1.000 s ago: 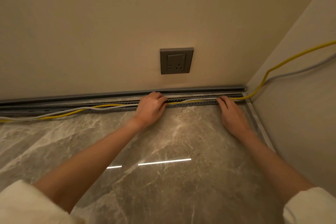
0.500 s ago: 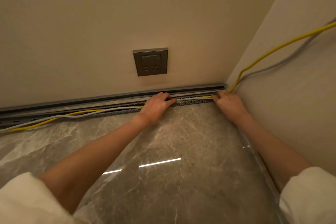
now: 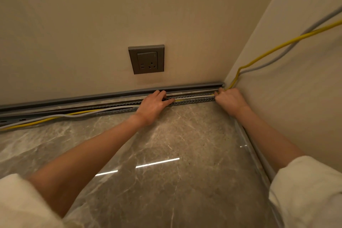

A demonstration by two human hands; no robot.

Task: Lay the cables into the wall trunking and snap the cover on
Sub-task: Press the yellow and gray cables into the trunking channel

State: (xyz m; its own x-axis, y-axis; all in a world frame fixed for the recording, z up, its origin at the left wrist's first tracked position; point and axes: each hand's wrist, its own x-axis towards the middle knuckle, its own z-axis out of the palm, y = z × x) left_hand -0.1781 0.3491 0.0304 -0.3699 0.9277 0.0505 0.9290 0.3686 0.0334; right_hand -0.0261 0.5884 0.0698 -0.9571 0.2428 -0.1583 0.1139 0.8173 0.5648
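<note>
A grey slotted trunking runs along the foot of the back wall, open on top. A yellow cable and a grey cable come down the right wall and run into it. Between my hands both cables lie inside the channel. Left of my left hand they spill out over its front edge onto the floor. My left hand rests on the trunking with fingers pressing the cables down. My right hand is at the corner, closed around the cables where they enter. I see no loose cover.
A grey wall socket sits above the trunking. A grey skirting strip runs behind the trunking. The floor is glossy marble tile. The right wall meets the back wall just past my right hand.
My right hand has slid right along the trunking into the corner and closed on the cables. My left hand moved slightly right too. The view has shifted.
</note>
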